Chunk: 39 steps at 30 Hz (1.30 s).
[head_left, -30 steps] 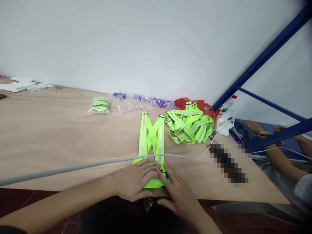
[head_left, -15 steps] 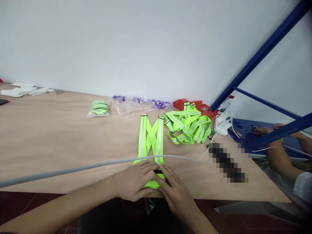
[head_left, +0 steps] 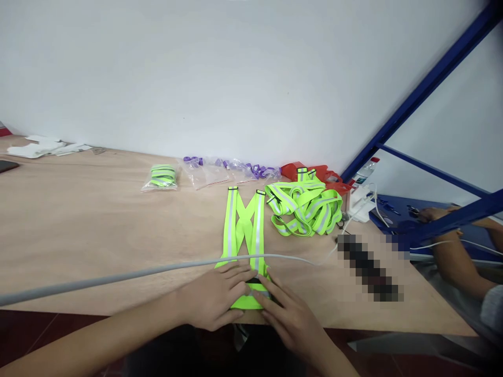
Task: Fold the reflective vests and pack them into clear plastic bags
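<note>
A neon yellow reflective strap vest [head_left: 243, 225] lies flat on the wooden table [head_left: 98, 230], its crossed bands running away from me. My left hand [head_left: 214, 296] rests flat on its near end, fingers stretched out. My right hand [head_left: 291, 319] lies beside it, fingers extended onto the same near edge of the vest. A grey cable [head_left: 118, 275] crosses over the vest just beyond my fingertips.
A tangled heap of the same reflective straps [head_left: 304, 204] sits right of the vest. At the back lie a bagged strap [head_left: 161, 175], clear bags with purple parts [head_left: 231, 168] and red material [head_left: 298, 168]. Another person's arm [head_left: 451, 251] works beyond the blue frame [head_left: 428, 84].
My hands stay on the vest's near end; the fingers shifted slightly, the left spreading a little farther over it. The other person's hand moved farther right.
</note>
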Each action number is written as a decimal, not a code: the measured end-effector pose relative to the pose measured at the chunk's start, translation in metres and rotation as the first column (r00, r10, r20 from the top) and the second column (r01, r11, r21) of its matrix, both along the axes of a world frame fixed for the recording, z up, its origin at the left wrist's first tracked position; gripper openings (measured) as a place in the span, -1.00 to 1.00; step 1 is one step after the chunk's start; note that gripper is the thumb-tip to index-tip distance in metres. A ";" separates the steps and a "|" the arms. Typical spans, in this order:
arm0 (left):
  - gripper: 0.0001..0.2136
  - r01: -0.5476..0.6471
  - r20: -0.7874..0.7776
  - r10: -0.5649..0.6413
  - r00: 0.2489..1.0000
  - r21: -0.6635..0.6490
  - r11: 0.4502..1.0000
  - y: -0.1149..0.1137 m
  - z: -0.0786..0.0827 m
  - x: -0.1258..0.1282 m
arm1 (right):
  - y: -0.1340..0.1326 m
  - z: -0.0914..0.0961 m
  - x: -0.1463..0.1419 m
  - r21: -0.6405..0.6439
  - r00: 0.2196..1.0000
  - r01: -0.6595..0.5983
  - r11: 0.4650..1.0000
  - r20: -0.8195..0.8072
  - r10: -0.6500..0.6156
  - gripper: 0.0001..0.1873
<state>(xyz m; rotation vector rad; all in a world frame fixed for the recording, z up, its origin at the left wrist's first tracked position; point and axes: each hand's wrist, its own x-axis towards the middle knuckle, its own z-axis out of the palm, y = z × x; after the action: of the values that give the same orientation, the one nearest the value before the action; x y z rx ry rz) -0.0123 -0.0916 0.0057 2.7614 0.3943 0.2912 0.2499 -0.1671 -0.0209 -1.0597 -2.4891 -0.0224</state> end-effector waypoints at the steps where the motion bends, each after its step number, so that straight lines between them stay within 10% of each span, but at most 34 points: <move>1: -0.66 -0.012 -0.026 0.013 1.000 0.023 1.000 -0.003 0.000 -0.001 | -0.002 0.000 0.000 -0.001 1.000 0.006 1.000 0.012 -0.006 -0.49; 12: -0.28 -0.348 0.024 0.354 0.935 0.247 0.904 -0.061 -0.019 -0.018 | -0.010 -0.007 0.005 0.049 0.991 0.027 0.998 0.133 -0.033 -0.24; 26: -0.59 -0.268 0.240 0.178 0.954 0.421 0.867 -0.048 -0.032 -0.036 | -0.021 -0.015 -0.004 0.299 0.999 0.019 0.954 0.027 -0.028 -0.63; 39: -0.66 -0.236 0.204 0.170 0.964 0.365 0.901 -0.045 -0.020 -0.033 | -0.015 -0.003 0.000 0.207 0.999 -0.030 0.978 -0.010 0.033 -0.61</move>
<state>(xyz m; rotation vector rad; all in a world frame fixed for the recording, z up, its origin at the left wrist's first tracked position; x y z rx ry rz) -0.0453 -0.1369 -0.0141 3.0459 0.6458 0.7212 0.2495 -0.1821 -0.0238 -0.9303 -2.4284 -0.2578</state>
